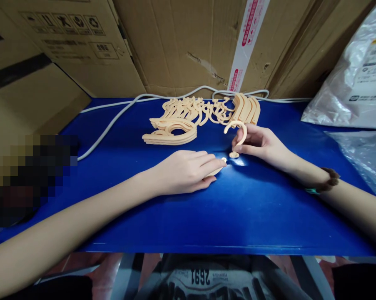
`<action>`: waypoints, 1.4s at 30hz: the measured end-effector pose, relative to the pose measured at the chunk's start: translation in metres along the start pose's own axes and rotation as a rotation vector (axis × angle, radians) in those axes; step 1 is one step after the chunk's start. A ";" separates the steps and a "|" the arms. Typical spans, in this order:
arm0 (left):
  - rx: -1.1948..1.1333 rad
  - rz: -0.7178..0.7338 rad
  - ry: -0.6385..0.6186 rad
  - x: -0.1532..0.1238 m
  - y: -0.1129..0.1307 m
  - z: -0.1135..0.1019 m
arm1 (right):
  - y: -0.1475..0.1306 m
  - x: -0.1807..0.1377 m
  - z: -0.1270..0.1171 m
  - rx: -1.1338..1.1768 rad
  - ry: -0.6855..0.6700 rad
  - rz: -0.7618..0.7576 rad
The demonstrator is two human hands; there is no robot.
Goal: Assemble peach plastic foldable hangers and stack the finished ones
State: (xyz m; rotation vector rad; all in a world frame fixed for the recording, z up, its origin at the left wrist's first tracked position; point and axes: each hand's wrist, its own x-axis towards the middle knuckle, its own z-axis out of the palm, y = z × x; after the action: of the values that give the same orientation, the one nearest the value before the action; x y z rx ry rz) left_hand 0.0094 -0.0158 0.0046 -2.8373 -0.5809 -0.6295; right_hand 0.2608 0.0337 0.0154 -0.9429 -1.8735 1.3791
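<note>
Between the thumb and fingers of my right hand (257, 141) is a beige plastic hanger hook (244, 135), its curve upward and its round base just above the blue table. My left hand (190, 171) lies palm down over a beige hanger arm (217, 171), fingers closed along it; most of that piece is hidden under the hand. The hook's base is close to the arm's rounded end, with a small gap between them. Behind my left hand sits a stack of beige hanger pieces (170, 138).
Loose hooks (188, 109) and a row of curved hanger arms (246, 109) lie at the back of the blue table (188, 225). A white cable (113, 125) runs behind them. Cardboard boxes (181, 46) stand at the rear, plastic-wrapped packages (350, 87) at the right.
</note>
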 end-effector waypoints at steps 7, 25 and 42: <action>-0.021 -0.016 -0.014 0.001 0.001 0.001 | -0.002 -0.002 0.002 0.029 -0.013 0.004; 0.051 -0.069 -0.144 0.008 0.004 0.003 | 0.001 -0.004 -0.002 0.018 -0.037 0.021; -0.117 -0.476 -0.240 0.031 0.020 0.010 | 0.000 -0.010 -0.001 0.065 -0.018 0.023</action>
State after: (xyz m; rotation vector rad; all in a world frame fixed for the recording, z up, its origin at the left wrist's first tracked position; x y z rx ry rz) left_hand 0.0468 -0.0211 0.0073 -2.9145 -1.3251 -0.3971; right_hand 0.2670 0.0263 0.0149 -0.9246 -1.8251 1.4580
